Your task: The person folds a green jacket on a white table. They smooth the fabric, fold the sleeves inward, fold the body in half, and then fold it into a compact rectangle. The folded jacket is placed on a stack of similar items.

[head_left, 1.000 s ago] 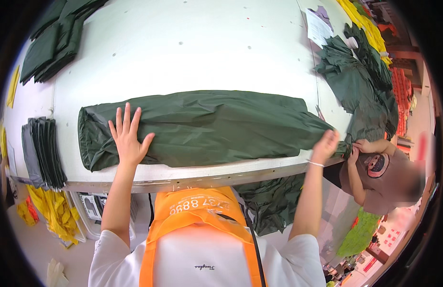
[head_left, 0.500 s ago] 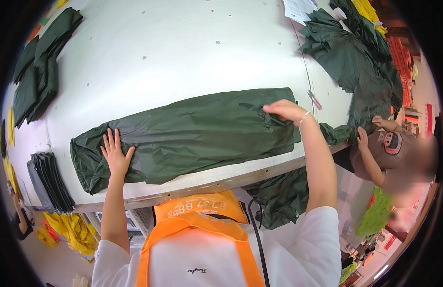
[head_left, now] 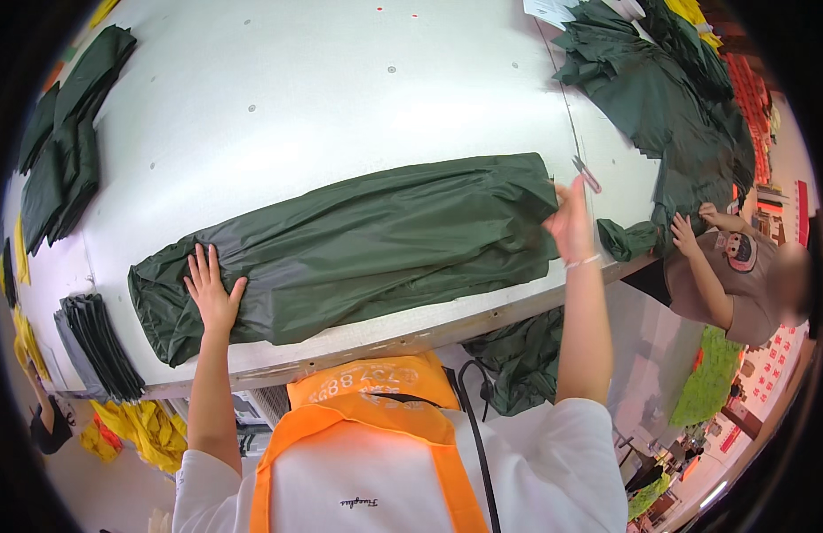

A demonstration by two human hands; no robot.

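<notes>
A long piece of folded dark green fabric (head_left: 367, 240), thin and wrinkled, lies lengthwise along the table's near edge. Near its left end my left hand (head_left: 213, 293) rests flat with fingers spread, pressing on the cloth. At the right end is my right hand (head_left: 570, 226), slightly blurred, its fingers stretched out and the thumb side against the fabric's edge. Nothing shows gripped in it. Just beyond those fingers lies a pair of small thread snips (head_left: 587, 175).
The white table (head_left: 323, 115) carries folded green pieces (head_left: 65, 151) at far left and a dark stack (head_left: 100, 346) nearer. At right, a co-worker's hands (head_left: 687, 235) touch a green fabric pile (head_left: 651, 89). More green cloth (head_left: 518, 360) hangs below the table edge.
My right hand has moved right, off the fabric's top to its right end, and its fingers have straightened. The cloth there lies smoother. My left hand stays in place.
</notes>
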